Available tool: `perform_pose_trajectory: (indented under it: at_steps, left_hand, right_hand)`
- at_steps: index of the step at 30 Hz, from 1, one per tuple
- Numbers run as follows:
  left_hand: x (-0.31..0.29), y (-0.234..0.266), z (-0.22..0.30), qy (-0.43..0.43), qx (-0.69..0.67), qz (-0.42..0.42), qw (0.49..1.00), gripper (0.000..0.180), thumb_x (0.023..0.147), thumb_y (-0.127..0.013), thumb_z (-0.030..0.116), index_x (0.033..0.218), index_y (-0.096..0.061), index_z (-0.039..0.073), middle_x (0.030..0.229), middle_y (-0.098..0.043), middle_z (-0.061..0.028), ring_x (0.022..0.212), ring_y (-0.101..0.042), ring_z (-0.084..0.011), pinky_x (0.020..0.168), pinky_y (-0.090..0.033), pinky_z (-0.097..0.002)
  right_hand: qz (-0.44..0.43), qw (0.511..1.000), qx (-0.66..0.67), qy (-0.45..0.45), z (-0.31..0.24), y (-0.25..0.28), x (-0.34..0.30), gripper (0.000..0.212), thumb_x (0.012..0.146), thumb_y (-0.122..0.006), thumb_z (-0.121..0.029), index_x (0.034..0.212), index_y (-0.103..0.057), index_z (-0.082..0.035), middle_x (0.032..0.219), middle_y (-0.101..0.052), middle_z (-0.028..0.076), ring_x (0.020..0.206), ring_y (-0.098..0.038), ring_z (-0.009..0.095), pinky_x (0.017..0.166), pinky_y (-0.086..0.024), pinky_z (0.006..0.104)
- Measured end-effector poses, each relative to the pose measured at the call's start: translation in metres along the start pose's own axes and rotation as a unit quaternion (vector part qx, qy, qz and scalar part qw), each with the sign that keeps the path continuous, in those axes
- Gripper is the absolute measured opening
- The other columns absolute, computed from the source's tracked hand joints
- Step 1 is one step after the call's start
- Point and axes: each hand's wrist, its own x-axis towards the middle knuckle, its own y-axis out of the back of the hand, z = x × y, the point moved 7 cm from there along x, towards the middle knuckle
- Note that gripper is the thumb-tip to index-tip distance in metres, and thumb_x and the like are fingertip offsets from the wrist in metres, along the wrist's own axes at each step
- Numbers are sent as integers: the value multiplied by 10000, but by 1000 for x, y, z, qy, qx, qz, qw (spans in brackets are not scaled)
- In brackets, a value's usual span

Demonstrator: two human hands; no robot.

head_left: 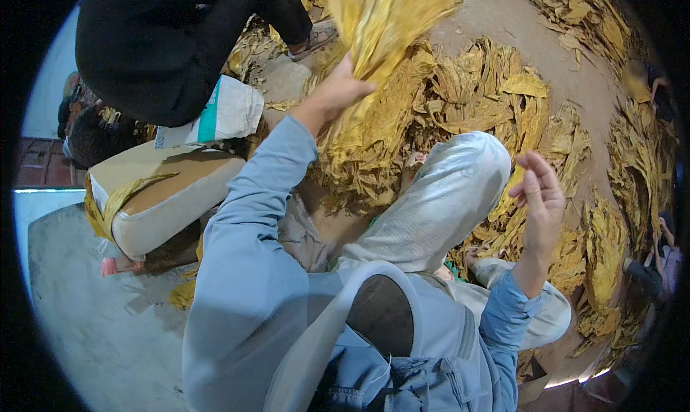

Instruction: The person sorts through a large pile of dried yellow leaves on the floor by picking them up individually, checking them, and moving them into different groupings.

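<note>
A fan-shaped bundle of dried yellow tobacco leaves point(392, 16) is gripped at its narrow end by my left hand point(336, 92), with the arm stretched forward. Its wide end, smeared by motion, points away from me. Below and to the right of it lies a broad pile of yellow-brown tobacco leaves point(478, 88), spread on the floor in front of my knees. My right hand point(543, 203) is raised beside my right knee, above more leaves. Its fingers are loosely bent and apart, and nothing shows in them.
A person in dark clothes point(151, 52) is close at the upper left, beside a white and green sack point(233, 110). A pale padded block point(172, 196) with a leaf on it stands at my left. Leaf heaps point(604, 246) and other people line the right edge.
</note>
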Motion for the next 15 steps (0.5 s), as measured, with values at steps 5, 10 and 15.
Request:
perform_pose_trajectory:
  at_steps: [5,10,15]
  left_hand:
    - [2,18,-114,43,54,99,993,705,713,-626,-16,1310,-252,-14,1243,-450,-176,1144,-446,-280,976,-332,-341]
    - [0,20,-109,61,116,152,980,785,719,-663,39,1338,-184,-11,1302,-374,-222,1212,-375,-320,989,-313,-376]
    - [-20,21,-66,110,301,155,934,1031,711,-701,144,1389,68,30,1424,-48,-251,1321,-98,-391,1042,-225,-435]
  right_hand:
    - [11,996,-16,-93,53,18,-18,284,878,-521,-132,1130,-543,-5,988,-622,58,632,-556,64,501,-384,176]
    - [33,992,-33,-116,72,35,-21,283,874,-527,-138,1130,-546,-17,968,-627,57,619,-554,65,498,-387,173]
    - [14,989,-31,-141,83,31,-21,286,877,-530,-145,1128,-541,-9,965,-619,65,645,-549,70,522,-402,182]
